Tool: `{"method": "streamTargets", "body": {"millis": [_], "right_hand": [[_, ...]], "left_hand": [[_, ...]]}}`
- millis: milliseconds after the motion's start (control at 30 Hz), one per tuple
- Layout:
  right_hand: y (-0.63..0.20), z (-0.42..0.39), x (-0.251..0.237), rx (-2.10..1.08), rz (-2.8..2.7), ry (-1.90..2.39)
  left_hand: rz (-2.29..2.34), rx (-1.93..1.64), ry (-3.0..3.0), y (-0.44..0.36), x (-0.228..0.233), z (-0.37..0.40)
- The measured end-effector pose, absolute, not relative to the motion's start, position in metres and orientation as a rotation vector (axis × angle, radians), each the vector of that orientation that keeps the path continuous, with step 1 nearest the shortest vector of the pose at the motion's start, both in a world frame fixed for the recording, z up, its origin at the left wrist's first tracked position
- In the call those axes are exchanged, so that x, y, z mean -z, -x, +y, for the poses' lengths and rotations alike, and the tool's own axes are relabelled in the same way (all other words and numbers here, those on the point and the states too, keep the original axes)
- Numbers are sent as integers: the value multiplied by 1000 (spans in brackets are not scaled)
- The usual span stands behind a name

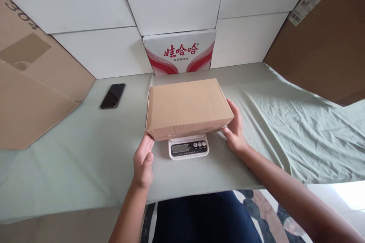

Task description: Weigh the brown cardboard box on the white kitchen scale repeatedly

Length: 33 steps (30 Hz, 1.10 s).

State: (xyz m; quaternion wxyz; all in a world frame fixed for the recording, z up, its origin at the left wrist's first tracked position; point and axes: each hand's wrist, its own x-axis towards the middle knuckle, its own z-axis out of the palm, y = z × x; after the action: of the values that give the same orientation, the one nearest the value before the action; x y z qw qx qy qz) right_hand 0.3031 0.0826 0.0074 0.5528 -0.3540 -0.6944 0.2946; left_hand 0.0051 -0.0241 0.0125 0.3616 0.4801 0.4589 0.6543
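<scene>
A closed brown cardboard box (186, 107) rests on a small white digital scale (188, 147) at the middle of the table. My left hand (143, 161) is at the box's near left corner, fingertips touching its lower edge, palm turned inward. My right hand (235, 128) lies flat against the box's right side, thumb under the near right corner. Most of the scale is hidden under the box; only its front panel with a blank display and buttons shows.
A pale green cloth (273, 121) covers the table. A black phone (113, 95) lies at the back left. A red and white water carton (179, 52) stands behind the box. Brown cardboard sheets lean at the left (31, 83) and right (322, 41).
</scene>
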Motion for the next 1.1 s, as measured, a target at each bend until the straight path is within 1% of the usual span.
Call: {"method": "streamTargets", "body": {"millis": [167,267,400,467,567,667,800,967,1100], "right_hand": [[-300,82,-9,-689,-1675,804],[-295,91,-22,-697,-1637,800],[-282,128,-49,-699,-1599,740],[-272,155,-55,-719,-1598,714],[-257,190,-45,-783,-1537,761],[-250,207,-23,-828,-1462,832],[-253,207,-8,-830,-1496,868],[-258,205,-6,-892,-1517,909],[-264,209,-1,-864,-1433,970]], "left_hand": [[1199,-1660,-1232,-5,-13,-24],[1195,-1674,-1246,-2,-26,-10],[1128,-1736,-1274,4,-51,46],[1110,-1712,-1288,5,-55,82],[1135,-1693,-1245,2,-41,125],[1192,-1688,-1134,-2,-18,144],[1191,-1666,-1057,-3,-4,143],[1216,-1687,-1082,1,-4,140],[1312,-1777,-1069,12,-1,140]]}}
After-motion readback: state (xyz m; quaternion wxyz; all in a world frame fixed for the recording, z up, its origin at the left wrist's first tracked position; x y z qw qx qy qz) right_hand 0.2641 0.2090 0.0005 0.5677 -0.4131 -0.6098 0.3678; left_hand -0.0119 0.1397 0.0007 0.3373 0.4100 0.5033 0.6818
